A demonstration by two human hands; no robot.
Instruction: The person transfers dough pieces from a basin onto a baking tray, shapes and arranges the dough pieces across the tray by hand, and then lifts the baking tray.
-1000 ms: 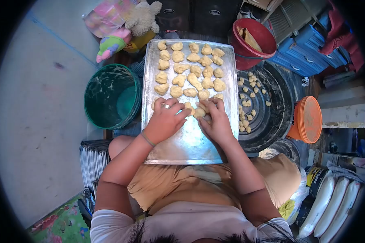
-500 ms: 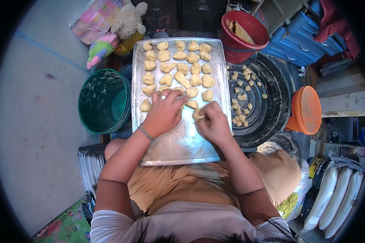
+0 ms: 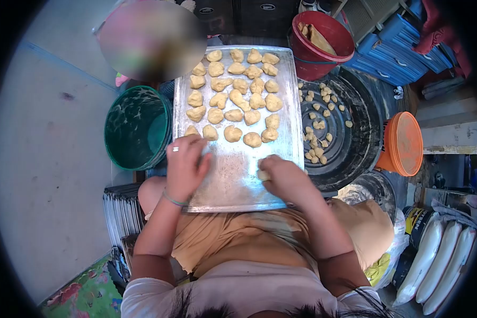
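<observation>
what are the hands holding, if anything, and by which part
The right hand holds a dough piece in its curled fingers; one end peeks out, the exact grip is hidden. The left hand shows nothing held.

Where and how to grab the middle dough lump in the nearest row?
Pinch the middle dough lump by its left and right flanks, coming from the near side and above. The tray is bare there, and gaps separate it from both row neighbours. Rounded, probably soft: I'd keep it light.
</observation>
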